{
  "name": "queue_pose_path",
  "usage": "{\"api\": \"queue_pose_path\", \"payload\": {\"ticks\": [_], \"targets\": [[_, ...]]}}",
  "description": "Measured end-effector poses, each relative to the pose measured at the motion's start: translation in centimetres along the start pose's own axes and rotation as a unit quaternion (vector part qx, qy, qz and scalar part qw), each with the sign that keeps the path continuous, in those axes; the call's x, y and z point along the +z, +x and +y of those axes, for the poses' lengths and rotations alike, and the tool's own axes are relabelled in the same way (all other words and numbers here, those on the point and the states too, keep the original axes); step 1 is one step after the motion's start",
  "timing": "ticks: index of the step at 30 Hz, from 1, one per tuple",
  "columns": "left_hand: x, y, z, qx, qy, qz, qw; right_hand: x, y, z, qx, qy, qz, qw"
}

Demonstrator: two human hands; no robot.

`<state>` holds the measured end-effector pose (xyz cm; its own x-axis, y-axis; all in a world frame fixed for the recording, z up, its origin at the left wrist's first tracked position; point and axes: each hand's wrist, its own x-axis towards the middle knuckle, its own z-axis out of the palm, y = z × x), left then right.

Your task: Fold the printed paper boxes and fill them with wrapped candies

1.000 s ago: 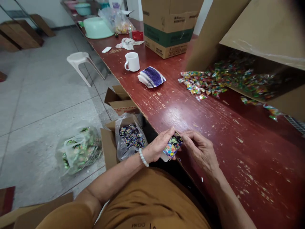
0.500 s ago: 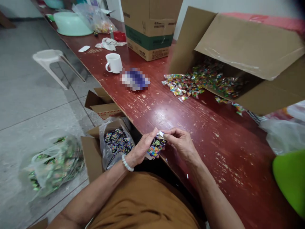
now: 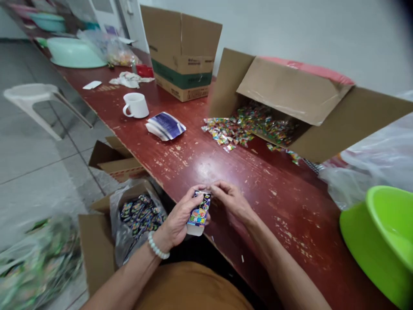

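Observation:
A small printed carton (image 3: 198,214), black and purple with bright colours and a white flap at its lower end, is gripped by my left hand (image 3: 176,219), the thumb lying along its front. At the carton's upper end, my right hand (image 3: 232,200) has its thumb and forefinger closed on the edge, and the fingertips partly hide the top flap. A pale bead bracelet circles my left wrist. Below and left of the hands, a plastic-lined box holds many small dark packets (image 3: 142,217).
On the red table (image 3: 277,206) lie a stack of flat purple cartons (image 3: 167,126), a white mug (image 3: 136,106) and wrapped candies (image 3: 229,131) spilling from a tipped cardboard box (image 3: 290,90). A green tub (image 3: 371,241) stands right. A white stool (image 3: 32,92) is at left.
The camera view has swung to the right, showing more of the green tub. The carton is turned more upright, and its white lower flap shows more. My right fingers stay at its top end.

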<state>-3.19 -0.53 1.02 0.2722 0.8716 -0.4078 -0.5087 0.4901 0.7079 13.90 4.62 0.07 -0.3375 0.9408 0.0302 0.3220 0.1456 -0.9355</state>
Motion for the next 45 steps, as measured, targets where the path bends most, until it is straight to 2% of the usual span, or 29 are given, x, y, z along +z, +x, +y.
{"api": "queue_pose_path", "payload": {"ticks": [1, 3, 5, 9, 12, 14, 16, 17, 19, 20, 22, 24, 26, 27, 29, 32, 34, 36, 38, 41, 45], "targets": [[0.0, 0.3, 0.4, 0.015, 0.003, 0.007, 1.000, -1.2, 1.6, 0.6, 0.005, -0.025, 0.029, 0.999], [-0.2, 1.1, 1.0, 0.048, 0.018, 0.028, 0.998, -3.6, 5.4, 1.7, -0.005, -0.156, 0.107, 0.982], [-0.8, 1.9, 1.2, 0.070, 0.055, 0.049, 0.995, -5.5, 9.4, 2.8, 0.005, -0.321, 0.138, 0.937], [-3.1, 2.5, 0.9, 0.112, 0.193, 0.076, 0.972, -6.5, 16.3, 4.5, 0.036, -0.381, 0.165, 0.909], [-4.9, 1.8, 1.5, 0.108, 0.353, 0.059, 0.928, -6.0, 19.6, 5.0, 0.067, -0.446, 0.145, 0.881], [-5.0, 0.7, 2.3, 0.086, 0.484, 0.015, 0.870, -5.8, 20.2, 5.4, 0.089, -0.477, 0.128, 0.865], [-4.2, -0.7, 3.2, 0.066, 0.583, -0.036, 0.809, -6.0, 19.5, 6.2, 0.087, -0.484, 0.122, 0.862], [-3.6, -1.2, 3.5, 0.058, 0.603, -0.056, 0.794, -6.3, 18.8, 6.8, 0.070, -0.490, 0.124, 0.860], [-2.8, -1.5, 3.7, 0.054, 0.610, -0.078, 0.787, -6.8, 17.3, 8.7, 0.012, -0.502, 0.130, 0.855], [-2.7, -1.3, 3.6, 0.055, 0.600, -0.076, 0.795, -7.1, 16.4, 9.8, -0.030, -0.500, 0.131, 0.856], [-3.1, -0.9, 3.1, 0.036, 0.549, -0.059, 0.833, -7.3, 14.3, 11.6, -0.083, -0.484, 0.141, 0.860], [-3.6, -0.5, 2.3, 0.006, 0.431, -0.043, 0.901, -7.3, 11.6, 12.6, -0.082, -0.469, 0.183, 0.860], [-3.8, -0.3, 1.5, -0.015, 0.265, -0.040, 0.963, -7.0, 8.9, 12.7, -0.129, -0.440, 0.179, 0.871], [-3.8, -0.3, 1.3, -0.021, 0.190, -0.041, 0.981, -6.8, 7.8, 12.5, -0.157, -0.423, 0.182, 0.874], [-3.6, -0.2, 1.1, -0.025, 0.102, -0.039, 0.994, -6.4, 6.3, 11.5, -0.201, -0.402, 0.215, 0.867], [-3.2, -0.2, 1.1, -0.015, 0.107, -0.025, 0.994, -5.8, 5.0, 8.7, -0.216, -0.383, 0.302, 0.846], [-3.0, -0.2, 1.1, 0.010, 0.146, -0.019, 0.989, -5.1, 3.9, 6.0, -0.187, -0.300, 0.341, 0.871], [-2.9, -0.1, 1.0, 0.041, 0.193, -0.023, 0.980, -3.8, 2.4, 3.0, -0.097, -0.142, 0.308, 0.936], [-2.6, 0.0, 0.7, 0.065, 0.244, -0.035, 0.967, -2.1, 0.8, 0.4, -0.056, -0.011, 0.249, 0.967], [-1.9, -0.1, 0.3, 0.087, 0.322, -0.048, 0.942, 0.1, -1.1, -1.7, -0.022, 0.092, 0.186, 0.978], [-0.6, -0.7, 0.1, 0.104, 0.345, -0.045, 0.932, 1.5, -2.4, -1.8, -0.001, 0.119, 0.178, 0.977]]}}
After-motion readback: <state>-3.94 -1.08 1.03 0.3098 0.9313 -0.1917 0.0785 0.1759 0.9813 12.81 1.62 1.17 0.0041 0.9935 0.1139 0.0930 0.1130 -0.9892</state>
